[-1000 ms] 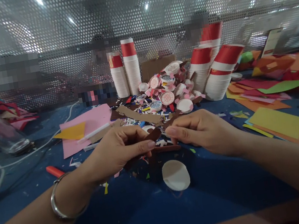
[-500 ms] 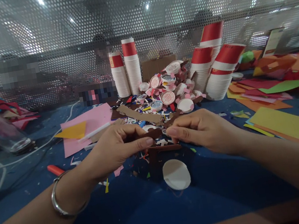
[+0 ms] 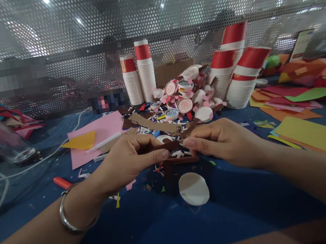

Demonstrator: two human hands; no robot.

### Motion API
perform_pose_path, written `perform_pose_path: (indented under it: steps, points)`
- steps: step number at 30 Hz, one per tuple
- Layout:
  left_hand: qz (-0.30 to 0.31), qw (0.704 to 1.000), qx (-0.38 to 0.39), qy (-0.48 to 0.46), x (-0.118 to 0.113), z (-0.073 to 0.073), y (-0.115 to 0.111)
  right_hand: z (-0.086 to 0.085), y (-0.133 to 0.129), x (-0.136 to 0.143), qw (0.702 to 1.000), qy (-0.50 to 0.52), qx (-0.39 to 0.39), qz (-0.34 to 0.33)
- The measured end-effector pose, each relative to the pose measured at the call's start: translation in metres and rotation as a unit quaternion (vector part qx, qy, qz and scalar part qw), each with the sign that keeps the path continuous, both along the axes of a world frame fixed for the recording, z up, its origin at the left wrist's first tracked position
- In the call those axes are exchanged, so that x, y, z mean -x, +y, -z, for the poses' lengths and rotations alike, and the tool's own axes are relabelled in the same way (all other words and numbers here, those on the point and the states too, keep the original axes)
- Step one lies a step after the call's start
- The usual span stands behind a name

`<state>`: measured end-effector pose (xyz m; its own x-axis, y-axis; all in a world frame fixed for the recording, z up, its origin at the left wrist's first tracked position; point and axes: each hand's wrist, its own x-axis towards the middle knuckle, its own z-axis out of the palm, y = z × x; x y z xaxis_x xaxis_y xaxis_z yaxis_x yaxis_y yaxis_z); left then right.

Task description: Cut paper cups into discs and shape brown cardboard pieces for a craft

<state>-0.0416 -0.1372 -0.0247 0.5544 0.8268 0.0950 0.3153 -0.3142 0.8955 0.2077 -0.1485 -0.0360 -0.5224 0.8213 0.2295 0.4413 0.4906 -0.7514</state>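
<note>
A short dark brown paper strip [image 3: 172, 146] is pinched between the thumb and fingers of my left hand [image 3: 131, 155]. Close to the strip's right end, my right hand [image 3: 221, 142] is closed in a pinch. What lies between its fingertips is too small to make out. Just below both hands, a reddish-brown strip [image 3: 181, 160] lies on the table. Nearer to me rests a white paper disc [image 3: 194, 189]. Small paper scraps are scattered under and behind my fingers.
Decorated round discs [image 3: 184, 105] are heaped behind my hands. Stacks of red-and-white paper cups [image 3: 146, 74] stand at the back, with more cups [image 3: 240, 87] leaning at right. Pink paper [image 3: 109, 125] and a glass bottle [image 3: 2, 142] are left; yellow paper [image 3: 305, 132] is right.
The whole view has shifted slightly, so things appear a little farther right. Both hands keep nearly the same pose around the brown paper strip.
</note>
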Motion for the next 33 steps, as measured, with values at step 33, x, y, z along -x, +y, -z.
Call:
perform_pose_path:
  steps: [33]
  points:
    - [-0.18, 0.942, 0.148, -0.241, -0.025, 0.009, -0.014, 0.014, 0.004, 0.011, 0.984, 0.129, 0.122, 0.016]
